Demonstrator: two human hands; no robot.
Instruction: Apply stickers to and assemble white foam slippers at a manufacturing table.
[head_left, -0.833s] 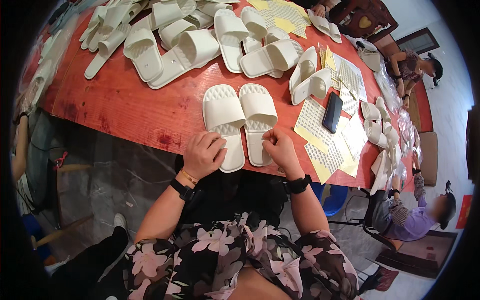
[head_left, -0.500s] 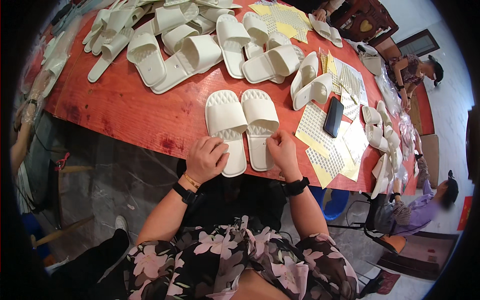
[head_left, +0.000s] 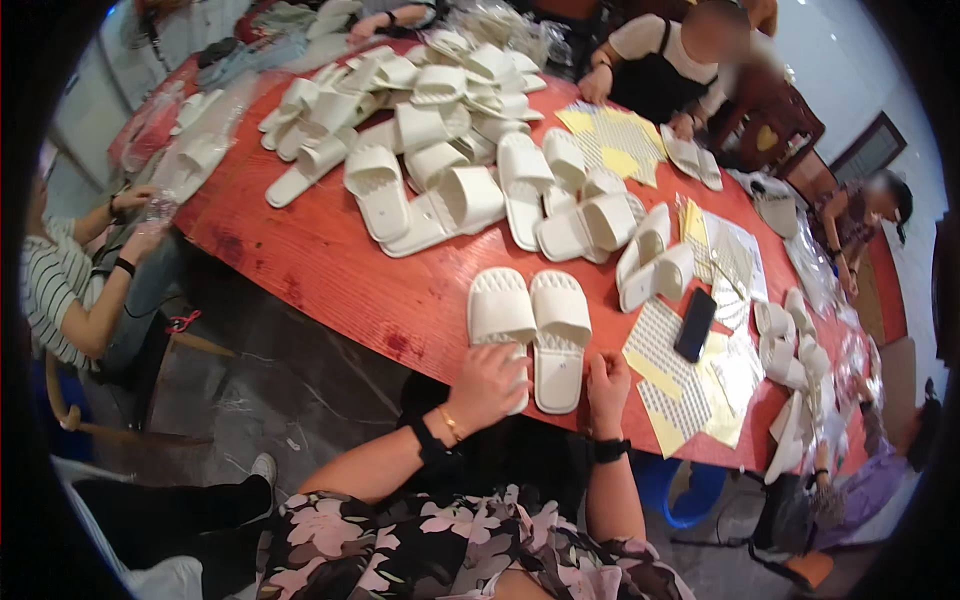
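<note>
Two white open-toe slippers lie side by side at the table's near edge, toes pointing away. My left hand [head_left: 490, 384] rests over the lower part of the left slipper [head_left: 502, 310], its fingers loosely spread and partly blurred. Beside the right slipper [head_left: 562, 338], and apart from it, my right hand [head_left: 606, 386] has its fingers curled together; whether something small is pinched there is hidden. A small dark mark shows on the right slipper's footbed. To the right of that hand lie yellow-backed sticker sheets [head_left: 665, 400] with a black phone [head_left: 695, 325] on top.
A large heap of white slippers [head_left: 440, 130] covers the back of the red table [head_left: 300, 290]. Another slipper pair [head_left: 655, 260] stands at mid-right. Co-workers sit around: one in stripes [head_left: 75, 280] at left, others at the far side and right. A blue bin [head_left: 690, 495] stands below the right edge.
My right hand has come off the right slipper's footbed and moved to its right. My left hand's fingers have loosened over the left slipper. The view has risen, showing more of the table's far side.
</note>
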